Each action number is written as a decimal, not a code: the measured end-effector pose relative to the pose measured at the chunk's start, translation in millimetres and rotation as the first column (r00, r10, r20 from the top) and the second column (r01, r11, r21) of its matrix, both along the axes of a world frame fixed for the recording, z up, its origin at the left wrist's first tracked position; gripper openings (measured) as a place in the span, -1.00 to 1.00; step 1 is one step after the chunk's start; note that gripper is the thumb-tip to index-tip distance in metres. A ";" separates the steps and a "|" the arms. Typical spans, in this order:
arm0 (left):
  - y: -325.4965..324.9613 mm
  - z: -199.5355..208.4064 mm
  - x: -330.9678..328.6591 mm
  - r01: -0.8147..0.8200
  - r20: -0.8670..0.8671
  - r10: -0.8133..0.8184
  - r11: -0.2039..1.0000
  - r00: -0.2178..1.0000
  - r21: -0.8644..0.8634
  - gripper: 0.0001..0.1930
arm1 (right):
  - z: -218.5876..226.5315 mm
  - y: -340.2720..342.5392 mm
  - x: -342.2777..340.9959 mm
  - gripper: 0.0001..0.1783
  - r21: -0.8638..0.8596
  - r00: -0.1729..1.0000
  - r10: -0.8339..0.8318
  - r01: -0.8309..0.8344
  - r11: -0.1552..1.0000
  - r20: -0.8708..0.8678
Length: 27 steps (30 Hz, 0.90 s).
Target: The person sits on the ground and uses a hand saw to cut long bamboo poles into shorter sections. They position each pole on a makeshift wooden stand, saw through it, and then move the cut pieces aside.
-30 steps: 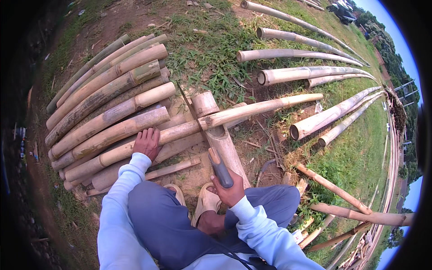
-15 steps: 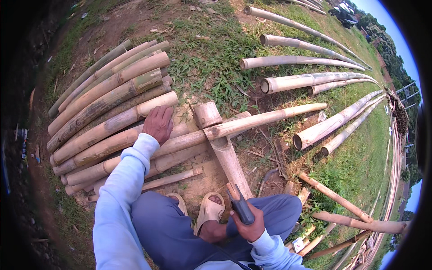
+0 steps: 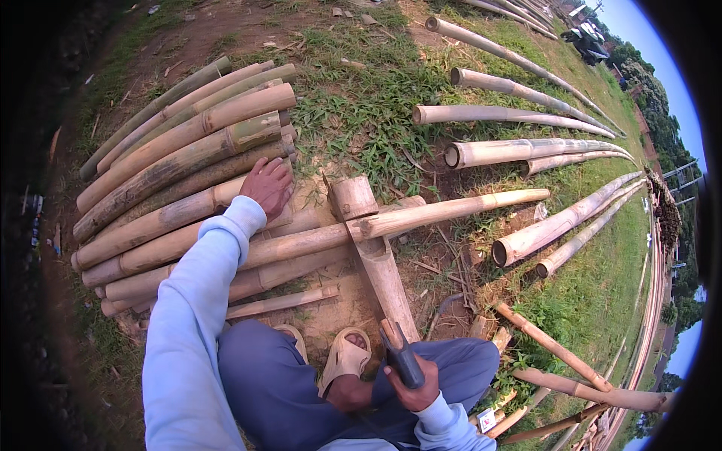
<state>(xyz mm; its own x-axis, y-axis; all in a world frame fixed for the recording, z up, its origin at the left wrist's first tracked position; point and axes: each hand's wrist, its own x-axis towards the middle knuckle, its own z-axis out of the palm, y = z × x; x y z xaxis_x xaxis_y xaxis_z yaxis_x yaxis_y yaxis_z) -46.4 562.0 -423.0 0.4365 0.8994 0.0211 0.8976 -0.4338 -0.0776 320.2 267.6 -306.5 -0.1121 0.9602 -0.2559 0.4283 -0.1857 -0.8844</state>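
My right hand is wrapped around the dark handle of a hand saw, near my knee. Its narrow blade runs away from me, across a long bamboo pole. The pole lies crosswise on a thick bamboo support, beside an upright-looking bamboo stub. My left hand lies with fingers extended over the near-right end of a pale bamboo length in the stack. That length's end is partly hidden under the hand.
Several long bamboo poles lie on grass at the right. Crossed bamboo pieces stand at the lower right, near a small white packet. A short split bamboo strip lies before my sandals. A parked vehicle is far off.
My left hand has shifted farther away along the stack, onto the end of the pale length. My right hand keeps hold of the saw. The whole view has shifted slightly.
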 end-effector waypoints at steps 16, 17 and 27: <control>-121.7 -14.6 30.8 0.020 0.091 -0.019 1.000 0.996 -0.011 -0.72 | -10.3 -12.8 -7.7 -0.65 0.199 0.999 -0.013 0.021 0.980 -0.044; -123.5 -14.8 29.3 0.005 0.100 -0.004 1.000 0.995 -0.004 -0.81 | -15.0 -9.1 -11.2 -0.66 0.132 1.000 0.002 0.001 0.991 -0.027; -113.3 -26.5 30.5 -0.085 0.109 0.101 0.986 0.989 -0.146 -0.48 | 6.7 -46.9 1.6 -0.71 -0.001 0.999 -0.032 0.032 0.999 0.031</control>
<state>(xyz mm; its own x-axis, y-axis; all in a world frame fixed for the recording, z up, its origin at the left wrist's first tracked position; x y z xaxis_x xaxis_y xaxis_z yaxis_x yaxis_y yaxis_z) -15.9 448.7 -449.4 0.3526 0.9337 -0.0627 0.9340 -0.3470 0.0849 321.8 220.7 -299.7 -0.0734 0.9627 -0.2605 0.4489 -0.2014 -0.8706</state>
